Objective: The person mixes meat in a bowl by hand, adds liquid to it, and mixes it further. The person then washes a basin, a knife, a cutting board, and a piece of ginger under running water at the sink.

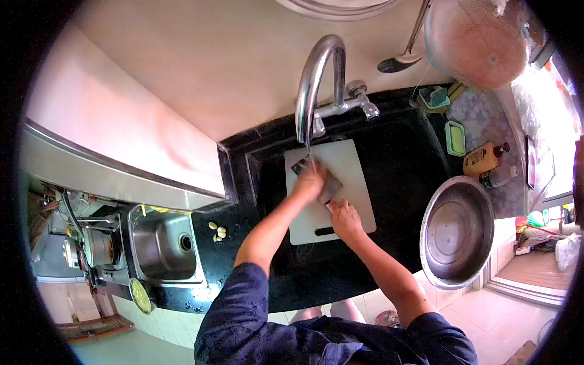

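A cleaver [332, 186] with a wide grey blade lies over a white cutting board [359, 170] in the black sink. My right hand [345, 218] is closed around its handle. My left hand [311, 181] rests on the blade, its fingers blurred by motion and partly hidden. A thin stream of water falls from the curved chrome faucet [320, 67] onto the blade near my left fingers. The board's dark handle slot [325, 231] shows below the cleaver.
On the right stand a large metal basin [457, 234], an orange bottle [482, 160] and a green dish [455, 139]. To the left, several pale garlic-like pieces [221, 232] lie beside a steel sink [159, 260]. A ladle [398, 62] hangs on the wall.
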Demonstrator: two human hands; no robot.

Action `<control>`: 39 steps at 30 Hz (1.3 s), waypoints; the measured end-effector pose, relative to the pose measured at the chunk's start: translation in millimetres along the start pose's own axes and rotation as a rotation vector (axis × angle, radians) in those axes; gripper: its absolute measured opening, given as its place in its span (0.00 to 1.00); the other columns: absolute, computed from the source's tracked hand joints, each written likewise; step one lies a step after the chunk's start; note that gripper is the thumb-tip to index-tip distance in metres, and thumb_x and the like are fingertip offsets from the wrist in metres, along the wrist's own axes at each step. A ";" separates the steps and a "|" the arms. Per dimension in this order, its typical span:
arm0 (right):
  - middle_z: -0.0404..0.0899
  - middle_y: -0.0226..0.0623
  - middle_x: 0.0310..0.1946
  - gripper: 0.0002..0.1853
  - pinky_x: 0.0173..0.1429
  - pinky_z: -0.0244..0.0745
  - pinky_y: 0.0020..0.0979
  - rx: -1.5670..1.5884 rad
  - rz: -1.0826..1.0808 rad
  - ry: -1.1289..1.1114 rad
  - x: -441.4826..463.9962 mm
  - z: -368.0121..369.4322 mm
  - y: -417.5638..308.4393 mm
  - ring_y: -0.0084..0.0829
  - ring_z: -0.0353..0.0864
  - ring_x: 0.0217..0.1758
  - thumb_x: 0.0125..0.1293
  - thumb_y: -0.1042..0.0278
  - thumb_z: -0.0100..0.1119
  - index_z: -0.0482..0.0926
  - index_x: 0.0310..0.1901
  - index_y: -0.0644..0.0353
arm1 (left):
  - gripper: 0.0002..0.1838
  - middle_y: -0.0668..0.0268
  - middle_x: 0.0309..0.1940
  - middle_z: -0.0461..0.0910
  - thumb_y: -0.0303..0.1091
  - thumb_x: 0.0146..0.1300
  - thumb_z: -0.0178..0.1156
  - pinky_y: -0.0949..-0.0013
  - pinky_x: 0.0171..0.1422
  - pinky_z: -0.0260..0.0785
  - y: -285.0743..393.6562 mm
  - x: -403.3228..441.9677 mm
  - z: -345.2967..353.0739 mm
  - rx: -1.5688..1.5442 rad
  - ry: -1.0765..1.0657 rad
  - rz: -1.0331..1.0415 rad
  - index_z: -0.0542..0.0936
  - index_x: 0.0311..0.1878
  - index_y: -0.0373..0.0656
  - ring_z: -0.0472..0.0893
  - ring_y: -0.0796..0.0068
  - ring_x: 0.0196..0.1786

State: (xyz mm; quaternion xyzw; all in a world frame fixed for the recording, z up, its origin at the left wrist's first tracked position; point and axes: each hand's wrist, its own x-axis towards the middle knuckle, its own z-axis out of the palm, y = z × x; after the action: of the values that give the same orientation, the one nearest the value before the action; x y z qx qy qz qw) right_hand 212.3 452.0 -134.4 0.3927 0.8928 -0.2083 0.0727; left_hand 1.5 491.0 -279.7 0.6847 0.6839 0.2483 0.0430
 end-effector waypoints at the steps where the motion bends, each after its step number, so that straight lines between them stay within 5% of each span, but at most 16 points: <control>1: 0.73 0.52 0.52 0.18 0.56 0.77 0.44 0.028 -0.003 0.045 3.3 0.2 2.0 0.51 0.77 0.53 0.72 0.66 0.47 0.70 0.61 0.61 | 0.20 0.45 0.61 0.72 0.37 0.70 0.44 0.54 0.71 0.62 24.0 -8.2 -16.5 -0.072 -0.074 0.141 0.75 0.58 0.36 0.71 0.47 0.65; 2: 0.73 0.51 0.52 0.18 0.55 0.77 0.44 0.059 -0.001 0.080 -0.1 5.7 3.8 0.51 0.77 0.52 0.72 0.67 0.47 0.70 0.61 0.60 | 0.23 0.42 0.65 0.69 0.37 0.71 0.43 0.56 0.74 0.59 49.5 -15.8 -35.3 -0.154 -0.160 0.276 0.72 0.64 0.37 0.68 0.48 0.69; 4: 0.73 0.51 0.52 0.18 0.55 0.77 0.44 0.073 0.010 0.084 -11.9 10.4 2.1 0.52 0.78 0.52 0.72 0.68 0.46 0.71 0.60 0.60 | 0.24 0.42 0.66 0.68 0.37 0.72 0.43 0.58 0.77 0.56 47.9 30.7 -91.4 -0.290 -0.538 -0.305 0.70 0.67 0.38 0.67 0.48 0.70; 6: 0.74 0.51 0.51 0.17 0.54 0.77 0.45 0.038 0.022 0.066 -9.6 -1.3 -2.6 0.52 0.78 0.52 0.71 0.69 0.45 0.72 0.60 0.59 | 0.26 0.43 0.67 0.68 0.38 0.71 0.44 0.58 0.77 0.56 -92.5 -8.3 32.4 0.363 0.003 -0.021 0.70 0.68 0.38 0.68 0.47 0.70; 9: 0.75 0.50 0.50 0.17 0.54 0.78 0.44 0.128 0.037 0.097 -7.2 4.8 -1.5 0.52 0.78 0.51 0.68 0.70 0.49 0.73 0.57 0.61 | 0.27 0.45 0.69 0.65 0.39 0.69 0.47 0.58 0.78 0.55 60.3 21.1 -93.0 -0.441 -0.434 -0.547 0.69 0.69 0.39 0.67 0.46 0.71; 10: 0.76 0.49 0.48 0.16 0.53 0.78 0.43 0.127 0.032 0.083 -5.9 1.5 -2.7 0.50 0.79 0.50 0.67 0.71 0.50 0.75 0.55 0.63 | 0.26 0.45 0.66 0.69 0.39 0.68 0.49 0.58 0.74 0.60 60.5 -3.7 -69.4 0.031 -0.143 0.230 0.71 0.66 0.37 0.69 0.47 0.68; 12: 0.76 0.50 0.48 0.15 0.53 0.78 0.42 -0.002 -0.022 0.021 -8.1 -10.8 -7.4 0.48 0.79 0.49 0.67 0.70 0.51 0.75 0.54 0.64 | 0.22 0.48 0.60 0.75 0.42 0.70 0.49 0.59 0.66 0.65 39.5 -14.1 -59.6 -0.264 -0.207 0.066 0.74 0.60 0.37 0.74 0.55 0.62; 14: 0.77 0.50 0.48 0.13 0.53 0.79 0.40 -0.147 0.033 -0.039 1.5 4.9 -5.7 0.47 0.80 0.49 0.68 0.70 0.51 0.75 0.52 0.63 | 0.22 0.52 0.53 0.81 0.47 0.72 0.48 0.58 0.57 0.70 37.8 21.3 -124.0 -0.538 -0.385 -0.409 0.78 0.55 0.38 0.80 0.58 0.53; 16: 0.79 0.49 0.43 0.13 0.52 0.79 0.39 -0.011 0.101 0.050 0.7 -1.8 -4.6 0.45 0.82 0.47 0.67 0.70 0.52 0.75 0.51 0.64 | 0.24 0.49 0.32 0.84 0.50 0.72 0.44 0.53 0.45 0.73 -37.8 13.7 -103.9 -0.050 -0.229 -0.472 0.83 0.41 0.40 0.84 0.49 0.37; 19: 0.79 0.43 0.31 0.09 0.41 0.80 0.39 0.150 0.136 0.200 -2.8 -9.6 6.9 0.39 0.82 0.34 0.68 0.68 0.52 0.73 0.46 0.63 | 0.15 0.45 0.38 0.83 0.39 0.73 0.49 0.55 0.45 0.75 -11.9 -4.5 -127.8 -0.124 0.216 -0.725 0.80 0.38 0.39 0.83 0.47 0.43; 21: 0.76 0.37 0.24 0.08 0.32 0.78 0.37 0.478 0.198 0.149 -3.8 -20.9 11.1 0.33 0.79 0.25 0.70 0.66 0.52 0.72 0.42 0.61 | 0.09 0.46 0.42 0.82 0.32 0.71 0.52 0.54 0.49 0.75 42.2 -23.2 -123.4 -0.340 0.230 -0.622 0.79 0.45 0.40 0.84 0.49 0.47; 24: 0.69 0.27 0.19 0.08 0.18 0.69 0.28 1.247 0.257 -0.116 -3.2 -45.7 18.6 0.22 0.69 0.17 0.73 0.64 0.53 0.70 0.39 0.59 | 0.21 0.45 0.66 0.67 0.34 0.73 0.51 0.56 0.69 0.64 133.5 -42.8 -92.3 -0.641 0.151 -0.321 0.68 0.67 0.41 0.70 0.49 0.68; 28: 0.69 0.27 0.19 0.06 0.18 0.68 0.29 1.292 0.261 -0.199 -4.4 -40.2 42.1 0.22 0.69 0.17 0.71 0.66 0.55 0.71 0.41 0.58 | 0.30 0.47 0.79 0.45 0.41 0.76 0.45 0.58 0.82 0.43 116.1 -16.1 -47.7 -0.553 0.055 -0.172 0.56 0.76 0.40 0.48 0.48 0.80; 34: 0.69 0.28 0.20 0.08 0.17 0.68 0.28 1.359 0.254 -0.217 -29.7 -47.7 30.7 0.22 0.69 0.16 0.71 0.64 0.56 0.72 0.43 0.59 | 0.25 0.39 0.69 0.62 0.38 0.76 0.41 0.55 0.73 0.60 76.1 40.1 -71.4 -0.432 0.160 -0.458 0.64 0.69 0.30 0.67 0.41 0.68; 37: 0.69 0.28 0.21 0.08 0.17 0.67 0.27 1.358 0.251 -0.199 -34.5 -47.0 25.9 0.22 0.69 0.17 0.71 0.66 0.56 0.72 0.44 0.60 | 0.22 0.39 0.67 0.65 0.32 0.75 0.41 0.55 0.72 0.63 122.6 30.8 -120.3 -0.545 0.121 -0.598 0.64 0.68 0.31 0.68 0.42 0.68; 39: 0.69 0.28 0.21 0.07 0.17 0.68 0.28 1.376 0.238 -0.140 -32.7 -45.7 21.8 0.22 0.69 0.16 0.70 0.67 0.56 0.71 0.43 0.60 | 0.24 0.39 0.72 0.59 0.32 0.74 0.44 0.55 0.78 0.56 136.9 1.2 -76.3 -0.350 0.291 -0.172 0.61 0.70 0.33 0.62 0.42 0.73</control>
State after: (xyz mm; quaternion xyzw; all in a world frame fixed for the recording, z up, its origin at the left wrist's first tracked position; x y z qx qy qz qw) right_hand 252.1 462.8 -90.4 0.4303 0.5022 -0.7415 -0.1129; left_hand 96.3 462.4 -158.1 0.5630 0.6852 0.4546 0.0830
